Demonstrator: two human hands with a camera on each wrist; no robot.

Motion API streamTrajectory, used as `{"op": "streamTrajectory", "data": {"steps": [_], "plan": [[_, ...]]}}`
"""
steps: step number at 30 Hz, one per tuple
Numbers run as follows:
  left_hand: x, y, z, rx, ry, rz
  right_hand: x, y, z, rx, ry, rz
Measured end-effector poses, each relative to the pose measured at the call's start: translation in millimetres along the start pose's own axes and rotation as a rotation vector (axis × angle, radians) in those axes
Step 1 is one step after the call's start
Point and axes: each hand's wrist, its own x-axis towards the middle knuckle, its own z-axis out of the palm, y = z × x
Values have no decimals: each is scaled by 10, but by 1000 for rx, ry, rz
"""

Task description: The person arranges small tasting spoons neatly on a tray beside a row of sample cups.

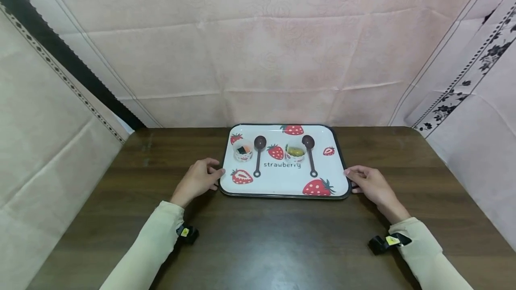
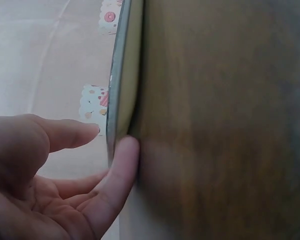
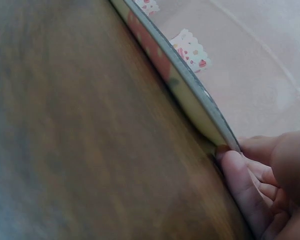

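Observation:
A white tray (image 1: 278, 185) with a dark rim and strawberry prints lies on the table. At its left side my left hand (image 1: 197, 179) holds the edge, thumb over the rim and fingers along the outer wall. My right hand (image 1: 372, 187) pinches the opposite edge; in the right wrist view its fingertips (image 3: 233, 162) sit under the tray's lip. On the tray stand a small patterned cup (image 1: 243, 157) with a dark and orange piece in it and another cup (image 1: 295, 158) holding a yellow-green piece. Beside each cup lies a brown spoon (image 1: 259, 158), bowl end away from me.
The brown wooden table (image 1: 258, 240) extends around the tray. Pale cloth (image 1: 258, 57) hangs behind it and along both sides. A black camera (image 1: 189, 233) is strapped to my left wrist and another camera (image 1: 379, 245) to my right.

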Motion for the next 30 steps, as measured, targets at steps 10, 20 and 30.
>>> {"op": "streamTrajectory", "data": {"steps": [10,20,30], "plan": [[40,-38,8,-64,-10,-24,18,-42,-18,-16,-8,2],[57,-69,5,-91,-17,-26,28,-18,16,-9,-5,2],[27,-54,8,-121,-41,-55,33,-9,-15,4,-31,0]]}}
